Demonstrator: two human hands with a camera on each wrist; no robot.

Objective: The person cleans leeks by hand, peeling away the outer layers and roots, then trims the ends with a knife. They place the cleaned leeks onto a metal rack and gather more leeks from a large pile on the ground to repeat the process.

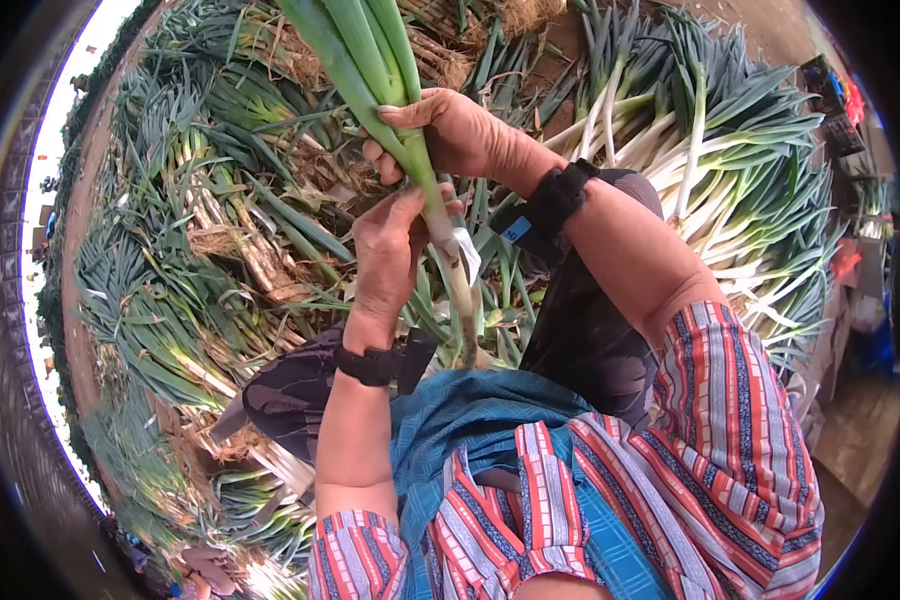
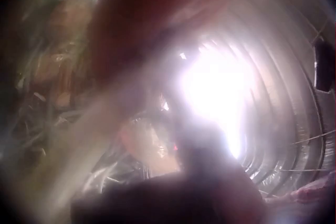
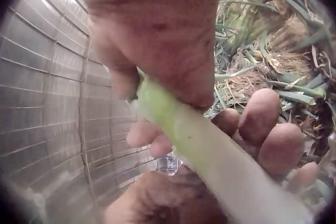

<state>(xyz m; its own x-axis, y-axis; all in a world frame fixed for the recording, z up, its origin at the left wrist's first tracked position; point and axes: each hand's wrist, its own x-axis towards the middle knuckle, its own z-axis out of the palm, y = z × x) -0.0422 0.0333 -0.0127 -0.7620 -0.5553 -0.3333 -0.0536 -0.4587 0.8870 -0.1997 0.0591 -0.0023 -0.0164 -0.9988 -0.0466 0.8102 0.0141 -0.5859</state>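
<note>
A large green onion [image 1: 432, 185] is held upright in front of the person, leaves at the top and pale stalk hanging toward the lap. My right hand [image 1: 450, 135] grips it where the leaves spread, with the thumb across the front. Just below, my left hand [image 1: 385, 250] pinches the stalk with its fingers. A loose white strip of skin [image 1: 467, 255] hangs from the stalk beside the left hand. In the right wrist view the green-to-white stalk [image 3: 210, 150] runs out from under the right hand [image 3: 157, 40]. The left wrist view is mostly blurred.
Cleaned green onions with bare white stalks [image 1: 715, 180] lie piled on the right. Unpeeled bundles with dry roots and brown skins [image 1: 260, 240] cover the ground ahead and left. The person's knees [image 1: 295, 400] flank the work. A ribbed translucent wall [image 3: 47, 92] curves alongside.
</note>
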